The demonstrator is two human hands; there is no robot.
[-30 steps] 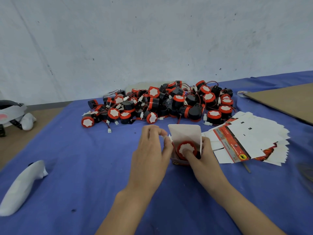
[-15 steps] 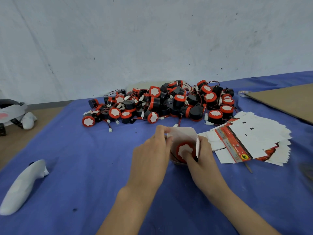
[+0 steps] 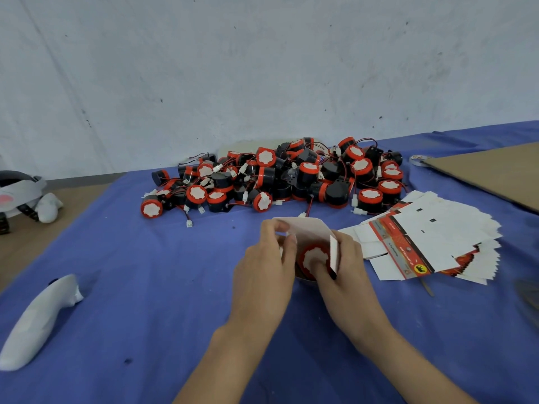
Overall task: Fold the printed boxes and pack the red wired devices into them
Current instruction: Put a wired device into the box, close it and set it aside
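a person's left hand (image 3: 262, 272) pinches the raised white flap of a half-folded box (image 3: 306, 230) at the near middle of the blue-covered worktop (image 3: 145, 287), while the right hand (image 3: 348, 275) curls round the box's right side, one fingertip pressed on the white, scallop-edged face of the red-rimmed device (image 3: 312, 259) seated inside. behind them sprawls a pile of devices (image 3: 277, 182), black-bodied with red collars, thin red-and-black wires and white plugs; to the right lies a fanned stack of flat boxes (image 3: 437, 237), white with red printed bands.
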